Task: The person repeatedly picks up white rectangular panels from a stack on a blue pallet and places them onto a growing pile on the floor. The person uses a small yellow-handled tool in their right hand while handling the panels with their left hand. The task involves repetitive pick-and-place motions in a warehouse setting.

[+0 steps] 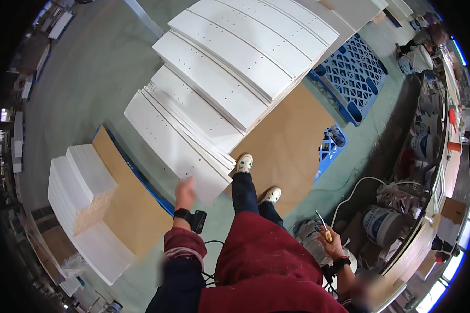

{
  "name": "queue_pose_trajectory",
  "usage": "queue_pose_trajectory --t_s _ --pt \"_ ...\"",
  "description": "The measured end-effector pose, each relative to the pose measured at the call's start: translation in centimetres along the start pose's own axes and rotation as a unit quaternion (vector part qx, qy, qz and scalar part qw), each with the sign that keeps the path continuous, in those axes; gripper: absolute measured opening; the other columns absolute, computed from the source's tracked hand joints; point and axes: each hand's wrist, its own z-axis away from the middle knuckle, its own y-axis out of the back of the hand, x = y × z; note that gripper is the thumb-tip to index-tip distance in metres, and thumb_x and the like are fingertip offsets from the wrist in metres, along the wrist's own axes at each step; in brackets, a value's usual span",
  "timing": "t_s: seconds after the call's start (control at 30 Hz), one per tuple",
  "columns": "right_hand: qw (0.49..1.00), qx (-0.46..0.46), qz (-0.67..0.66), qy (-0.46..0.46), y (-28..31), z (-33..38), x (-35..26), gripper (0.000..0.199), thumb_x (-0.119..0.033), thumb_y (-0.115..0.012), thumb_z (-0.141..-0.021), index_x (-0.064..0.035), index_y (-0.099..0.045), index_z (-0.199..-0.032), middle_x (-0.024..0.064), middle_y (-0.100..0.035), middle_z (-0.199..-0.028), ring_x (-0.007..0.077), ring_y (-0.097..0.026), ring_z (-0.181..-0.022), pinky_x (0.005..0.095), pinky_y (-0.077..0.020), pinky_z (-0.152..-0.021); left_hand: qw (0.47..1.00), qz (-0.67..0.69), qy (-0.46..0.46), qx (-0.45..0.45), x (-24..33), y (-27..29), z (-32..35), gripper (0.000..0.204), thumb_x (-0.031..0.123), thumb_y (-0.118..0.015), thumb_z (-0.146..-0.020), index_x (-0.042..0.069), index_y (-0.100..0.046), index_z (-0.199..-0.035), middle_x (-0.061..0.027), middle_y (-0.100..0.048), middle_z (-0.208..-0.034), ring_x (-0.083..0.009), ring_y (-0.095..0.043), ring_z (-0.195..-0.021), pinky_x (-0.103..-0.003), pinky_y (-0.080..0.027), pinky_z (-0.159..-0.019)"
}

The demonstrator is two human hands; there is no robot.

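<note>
Your red garment (266, 253) bulks nearest the camera. Your left hand (185, 192) is at the near end of the closest white board (175, 148), seemingly touching it; blur hides the fingers, so you cannot tell how far they close. That board lies ahead of you, beside more stepped boards (214, 94). Your right hand (331, 247), well apart to the right, wraps its fingers round a tool's yellowish handle (327, 235), metal tip (319, 217) pointing forward.

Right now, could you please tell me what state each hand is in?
Left hand: at the white panel's edge; blurred, so its grip cannot be told.
Right hand: closed, holding a yellow-handled tool.
</note>
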Motion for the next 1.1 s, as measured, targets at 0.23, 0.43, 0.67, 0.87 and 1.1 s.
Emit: queue_pose_trajectory --t_s 0.23,0.43,0.67,0.87,1.1 --pt "0.999 -0.004 0.045 0.014 -1.0 -0.7 -5.2 0.031 -0.019 -0.063 -0.076 -0.0040 -0.055 -0.101 0.0063 -0.059 -0.074 0.0128 -0.054 -0.070 0.0277 -0.0444 -0.067 0.992 0.029 0.053 0.109 -4.5 3.4 -3.9 0.032 0.001 -0.054 -0.077 -0.002 -0.047 -0.108 -0.0106 -0.053 -0.104 -0.0247 -0.053 -0.095 -0.038 -0.043 -0.083" --pt "0.998 -0.021 0.062 -0.007 -1.6 -0.7 -5.2 0.031 -0.020 -0.064 -0.075 -0.0043 -0.055 -0.100 0.0086 -0.060 -0.075 0.0160 -0.057 -0.071 0.0294 -0.0451 -0.066 0.931 -0.294 0.044 0.210 -3.8 3.7 -6.0 0.037 0.009 -0.060 -0.075 -0.006 -0.046 -0.106 -0.0121 -0.053 -0.103 -0.0252 -0.052 -0.093 -0.034 -0.043 -0.079" --pt "0.998 -0.010 0.065 0.006 -2.7 -1.2 -4.6 0.033 -0.022 -0.065 -0.074 -0.0055 -0.055 -0.101 0.0119 -0.059 -0.075 0.0230 -0.059 -0.073 0.0316 -0.0455 -0.068 0.958 -0.283 0.015 0.031 0.9 -10.6 -6.3 0.050 0.017 -0.058 -0.080 -0.007 -0.036 -0.118 -0.0202 -0.039 -0.118 -0.0297 -0.045 -0.105 -0.042 -0.042 -0.083" --pt "0.999 0.005 0.040 0.002 -2.3 -1.6 -6.1 0.032 -0.022 -0.064 -0.076 -0.0052 -0.054 -0.101 0.0112 -0.060 -0.079 0.0219 -0.058 -0.074 0.0315 -0.0455 -0.068 0.977 -0.086 0.196 0.001 -2.2 -20.6 -12.3 0.039 0.018 -0.054 -0.081 -0.009 -0.043 -0.106 -0.0241 -0.046 -0.111 -0.0335 -0.048 -0.101 -0.046 -0.042 -0.084" --pt "0.999 0.031 0.017 -0.006 -3.5 -0.3 -4.2 0.031 -0.023 -0.064 -0.076 -0.0051 -0.055 -0.100 0.0149 -0.060 -0.080 0.0261 -0.059 -0.075 0.0324 -0.0458 -0.068 0.929 -0.341 0.126 -0.063 -3.2 -18.9 -17.3 0.029 0.016 -0.054 -0.079 -0.005 -0.048 -0.098 -0.0197 -0.056 -0.087 -0.0301 -0.056 -0.078 -0.041 -0.047 -0.067"
